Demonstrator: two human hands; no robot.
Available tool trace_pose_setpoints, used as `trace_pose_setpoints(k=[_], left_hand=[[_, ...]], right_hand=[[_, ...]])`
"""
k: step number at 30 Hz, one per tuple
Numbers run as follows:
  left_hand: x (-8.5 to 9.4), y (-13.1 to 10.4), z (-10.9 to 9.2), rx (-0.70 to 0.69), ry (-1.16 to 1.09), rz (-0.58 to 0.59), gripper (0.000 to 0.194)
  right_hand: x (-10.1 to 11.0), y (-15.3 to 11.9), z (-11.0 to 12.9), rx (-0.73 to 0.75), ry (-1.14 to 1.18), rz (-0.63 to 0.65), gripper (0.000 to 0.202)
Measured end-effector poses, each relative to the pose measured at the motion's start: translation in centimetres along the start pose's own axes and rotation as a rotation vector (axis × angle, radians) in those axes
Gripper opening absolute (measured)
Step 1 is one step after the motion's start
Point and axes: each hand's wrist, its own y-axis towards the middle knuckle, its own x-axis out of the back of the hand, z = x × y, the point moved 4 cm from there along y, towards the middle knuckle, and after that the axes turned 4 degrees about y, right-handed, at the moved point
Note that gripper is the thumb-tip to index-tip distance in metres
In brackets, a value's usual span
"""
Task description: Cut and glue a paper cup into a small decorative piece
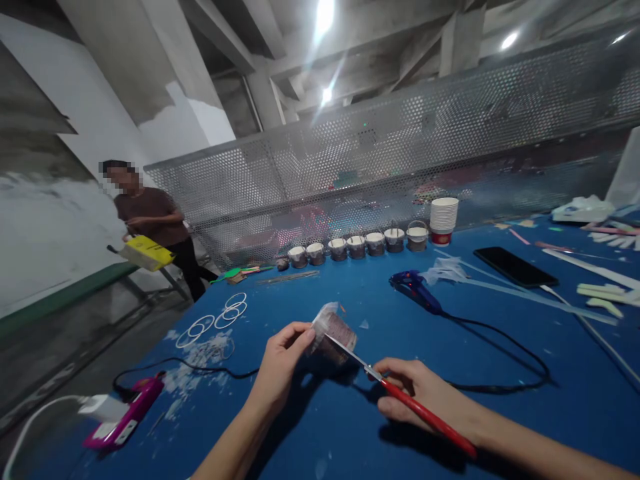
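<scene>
My left hand (284,357) pinches the edge of a small cup (343,328) wrapped in brown, mesh-like material, with a whitish translucent strip along its rim. The cup is tilted on its side just above the blue table. In my right hand (425,393) is a pair of scissors (425,415) with long red handles. Their metal blades reach to the cup, touching or very near the whitish strip close to my left fingertips. Whether the blades are closed on it, I cannot tell.
Several small wrapped cups (375,244) line the back, beside stacked paper cups (444,217). A blue glue gun (415,291), its cord, and a phone (515,267) lie right. White rings (233,311) and a purple power strip (127,410) are left. A person (155,217) stands beyond.
</scene>
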Motion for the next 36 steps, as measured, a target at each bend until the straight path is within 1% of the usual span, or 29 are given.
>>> trace_pose_setpoints(k=[3,7,11,16,21,29,36], left_hand=[[-0.2,-0.2,-0.3,-0.004,-0.007,0.015,0.026],[-0.4,-0.6,-1.0,-0.014,0.017,0.033,0.025],[-0.5,-0.9,-1.4,-0.019,0.041,0.041,0.025],[-0.1,-0.9,-0.9,-0.043,0.025,0.020,0.027],[0.2,-0.7,-0.6,-0.066,-0.003,0.012,0.025],[0.0,-1.0,-1.3,-0.076,0.060,0.023,0.026],[-0.1,-0.8,-0.7,-0.090,0.044,0.057,0.022]], right_hand=[[0.0,0.0,0.5,-0.013,-0.057,-0.025,0.039],[-0.1,-0.1,1.1,0.010,-0.076,-0.047,0.033],[-0.2,-0.1,0.9,0.033,-0.073,-0.041,0.032],[-0.2,-0.2,0.4,0.025,-0.068,-0.013,0.034],[-0.2,-0.5,0.5,0.023,-0.060,-0.002,0.034],[0.0,-0.3,1.1,0.026,-0.122,-0.039,0.034],[0.1,-0.2,1.2,-0.005,-0.192,-0.070,0.035]])
